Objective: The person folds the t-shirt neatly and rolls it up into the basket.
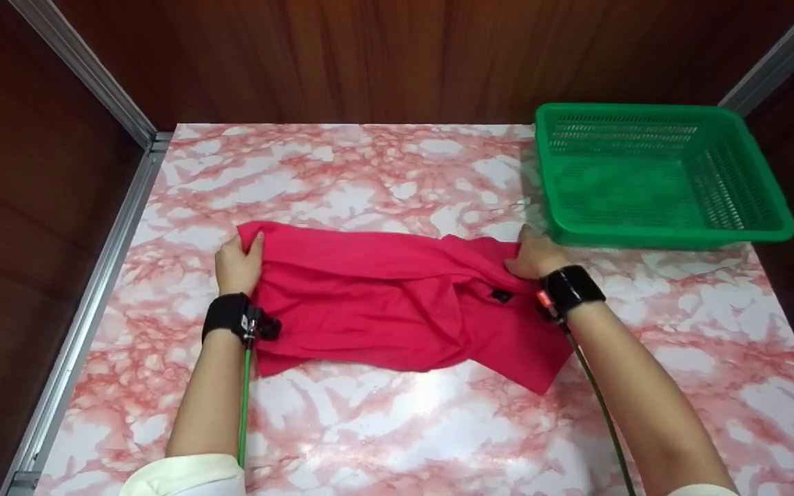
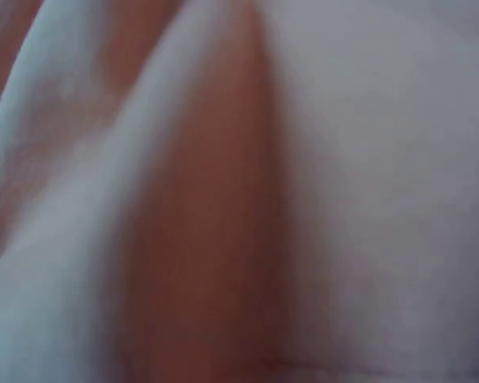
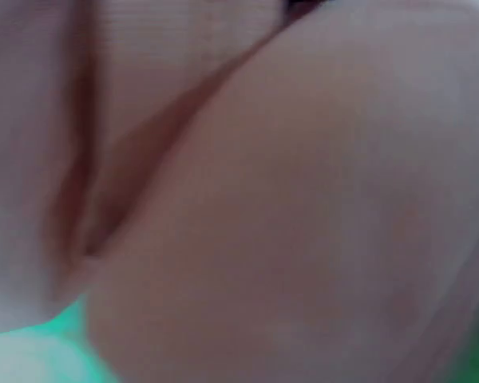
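A bright pinkish-red T-shirt [image 1: 369,296] lies crosswise in the head view, folded lengthwise with creases along its middle. A small black label [image 1: 501,295] shows near its right end, and a sleeve-like flap [image 1: 535,358] points toward the front. My left hand [image 1: 238,265] pinches the far left corner, thumb over the cloth. At the far right end, my right hand [image 1: 537,253] grips the edge near the label, its fingertips partly hidden. Blurred, pale-looking folds of the shirt fill the left wrist view [image 2: 207,199] and the right wrist view [image 3: 287,215].
A green plastic basket [image 1: 673,238] with slotted walls stands at the back right, close beyond my right hand. Under everything is a red-and-white marbled tabletop [image 1: 369,427]. Dark wood panels [image 1: 397,62] enclose the back and sides, with a metal rail [image 1: 104,255] on the left.
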Action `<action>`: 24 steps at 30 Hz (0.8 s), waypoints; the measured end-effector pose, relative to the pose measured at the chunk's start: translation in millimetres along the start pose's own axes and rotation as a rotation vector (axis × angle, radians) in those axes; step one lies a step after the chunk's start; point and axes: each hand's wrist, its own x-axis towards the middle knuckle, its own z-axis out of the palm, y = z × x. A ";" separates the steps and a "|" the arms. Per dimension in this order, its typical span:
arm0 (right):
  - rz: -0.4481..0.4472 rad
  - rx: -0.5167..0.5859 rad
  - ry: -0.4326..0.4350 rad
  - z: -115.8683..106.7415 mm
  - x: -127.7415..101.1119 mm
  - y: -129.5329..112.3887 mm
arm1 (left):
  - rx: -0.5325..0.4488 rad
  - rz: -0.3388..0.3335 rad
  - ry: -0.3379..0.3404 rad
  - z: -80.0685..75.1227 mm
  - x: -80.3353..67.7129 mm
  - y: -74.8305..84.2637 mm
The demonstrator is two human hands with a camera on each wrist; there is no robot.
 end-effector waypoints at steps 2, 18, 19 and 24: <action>-0.054 0.026 0.005 2.8 1.4 8.4 | 0.038 -0.019 -0.033 0.2 -2.7 -4.2; -0.170 0.049 0.281 34.1 22.3 25.2 | 0.215 0.022 -0.276 12.3 5.0 -0.1; -0.187 0.034 0.292 35.5 22.5 25.0 | 0.233 0.025 -0.279 13.8 4.8 -0.3; -0.318 -0.011 0.395 40.1 21.8 23.8 | 0.277 0.073 -0.241 16.3 3.8 0.6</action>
